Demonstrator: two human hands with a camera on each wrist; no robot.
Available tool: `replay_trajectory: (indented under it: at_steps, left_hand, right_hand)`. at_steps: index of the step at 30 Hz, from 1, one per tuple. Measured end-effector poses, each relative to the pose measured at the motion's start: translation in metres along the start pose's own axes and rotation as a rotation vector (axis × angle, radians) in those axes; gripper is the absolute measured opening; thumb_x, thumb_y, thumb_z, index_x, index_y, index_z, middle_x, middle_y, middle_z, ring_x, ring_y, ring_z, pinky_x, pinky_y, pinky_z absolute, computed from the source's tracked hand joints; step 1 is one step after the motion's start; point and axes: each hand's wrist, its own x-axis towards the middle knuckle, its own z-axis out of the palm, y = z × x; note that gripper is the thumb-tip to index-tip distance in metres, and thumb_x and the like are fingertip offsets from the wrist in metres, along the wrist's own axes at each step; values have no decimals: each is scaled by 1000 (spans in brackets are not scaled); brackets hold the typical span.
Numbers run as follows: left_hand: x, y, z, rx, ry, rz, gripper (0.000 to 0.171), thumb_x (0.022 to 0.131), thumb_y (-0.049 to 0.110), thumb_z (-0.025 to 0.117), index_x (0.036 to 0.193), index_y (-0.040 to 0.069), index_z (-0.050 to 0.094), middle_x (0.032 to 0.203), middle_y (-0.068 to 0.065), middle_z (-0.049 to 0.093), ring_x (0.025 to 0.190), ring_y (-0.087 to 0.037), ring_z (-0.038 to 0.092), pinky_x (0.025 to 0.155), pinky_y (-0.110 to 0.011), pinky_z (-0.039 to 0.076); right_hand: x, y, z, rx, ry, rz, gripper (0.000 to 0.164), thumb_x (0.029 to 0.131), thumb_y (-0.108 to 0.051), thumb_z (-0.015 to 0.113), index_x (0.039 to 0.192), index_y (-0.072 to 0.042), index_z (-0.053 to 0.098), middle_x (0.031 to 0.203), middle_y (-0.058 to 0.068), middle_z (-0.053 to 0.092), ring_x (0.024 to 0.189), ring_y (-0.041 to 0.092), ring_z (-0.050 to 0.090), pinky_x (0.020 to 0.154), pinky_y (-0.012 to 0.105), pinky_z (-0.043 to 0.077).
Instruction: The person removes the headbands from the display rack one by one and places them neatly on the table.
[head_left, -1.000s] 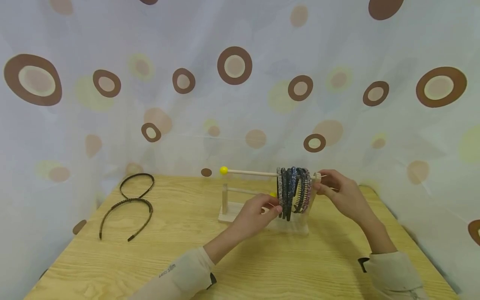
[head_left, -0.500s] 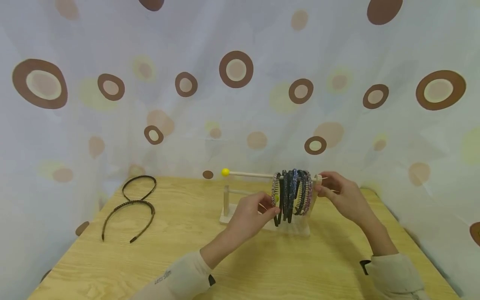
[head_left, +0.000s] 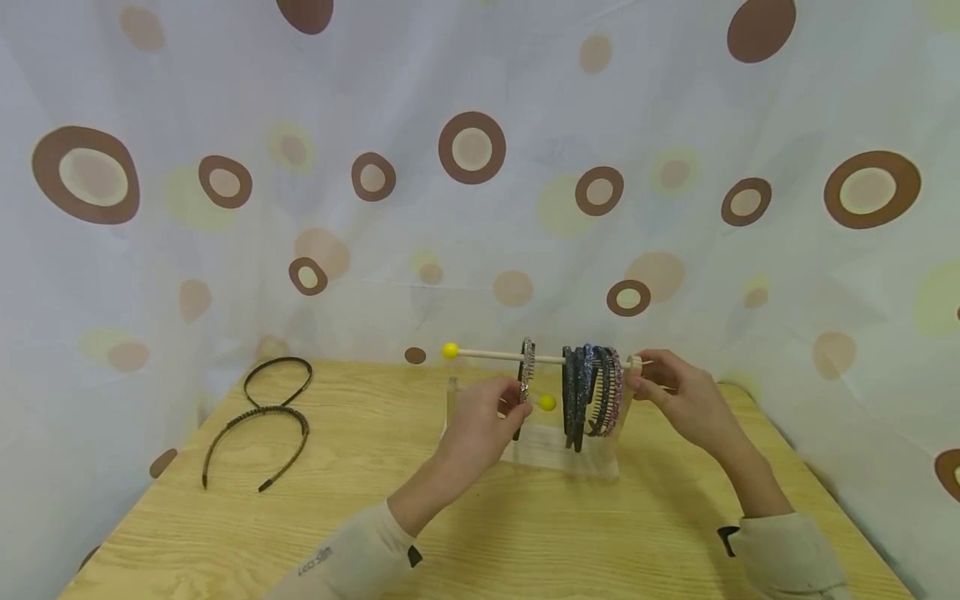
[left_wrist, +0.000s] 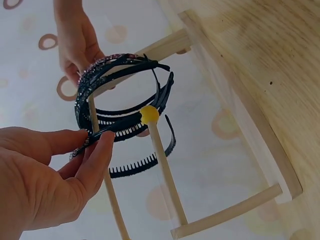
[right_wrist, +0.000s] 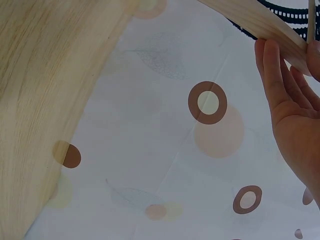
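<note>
My left hand [head_left: 480, 425] pinches a glittery silver toothed headband [head_left: 528, 354] that hangs round the upper rod [head_left: 487, 356] of a wooden headband stand [head_left: 562, 454]. Several dark and glittery headbands [head_left: 576, 400] hang bunched further right on the same rod. My right hand [head_left: 684, 400] holds the top of the stand's upright post, fingers on one side and thumb on the other, as the right wrist view shows. A yellow ball [head_left: 450, 351] caps the upper rod's left end. Another yellow ball [left_wrist: 149, 115] tips the lower rod [left_wrist: 167, 172], close beside the pinched headband in the left wrist view.
At the left of the wooden table [head_left: 300, 542] lie a thin black headband [head_left: 277, 360] and a brown braided headband [head_left: 255, 410], their ends touching or overlapping. A white sheet with brown circles [head_left: 472, 250] hangs behind the table.
My left hand has drawn the silver headband leftward along the upper rod, apart from the bunch. My right hand has stayed at the post.
</note>
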Motion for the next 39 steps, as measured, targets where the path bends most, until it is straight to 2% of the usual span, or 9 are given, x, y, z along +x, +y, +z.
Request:
replay_trajectory:
  at_steps: [6, 9, 16, 24, 32, 39]
  left_hand:
    - [6, -5, -12, -2, 69, 45, 8, 95, 3, 72, 103, 1, 71, 91, -2, 70, 86, -18, 70, 76, -24, 57]
    - [10, -7, -19, 0, 97, 47, 10, 94, 1, 73, 104, 2, 73, 94, -3, 70, 87, -18, 70, 77, -23, 57]
    - [15, -11, -30, 10, 173, 69, 14, 92, 1, 75, 107, -1, 74, 99, -10, 70, 87, -23, 71, 72, -23, 58]
    - [20, -24, -29, -88, 228, 71, 16, 93, 3, 75, 109, 1, 75, 100, -7, 67, 92, -22, 71, 75, -22, 58]
    - [25, -29, -33, -123, 354, 175, 27, 93, 2, 75, 120, -2, 72, 101, -11, 69, 92, -23, 73, 74, -24, 58]
    - [30, -31, -46, -195, 404, 243, 45, 94, 0, 72, 138, 4, 63, 99, -12, 69, 88, -23, 74, 73, -30, 60]
  right_hand:
    - [0, 0, 0, -2, 4, -12, 47, 104, -28, 62, 143, -4, 51, 119, 17, 69, 94, 25, 72, 83, 52, 57]
    - [0, -1, 0, 1, 4, -15, 46, 104, -27, 63, 142, -4, 52, 118, 16, 69, 94, 24, 72, 83, 51, 57]
    - [0, 0, 0, -11, 8, -12, 46, 104, -28, 63, 142, -5, 52, 118, 16, 69, 95, 25, 72, 83, 51, 57]
    - [-1, 1, 0, -16, 9, -14, 46, 104, -28, 63, 143, -4, 52, 118, 16, 69, 95, 27, 72, 83, 53, 57]
    - [0, 0, 0, -16, 12, -16, 47, 104, -28, 63, 143, -4, 52, 118, 16, 69, 95, 27, 72, 83, 53, 57]
    - [0, -1, 1, -3, 9, -9, 47, 104, -29, 63, 142, -4, 52, 117, 15, 69, 95, 25, 72, 84, 52, 57]
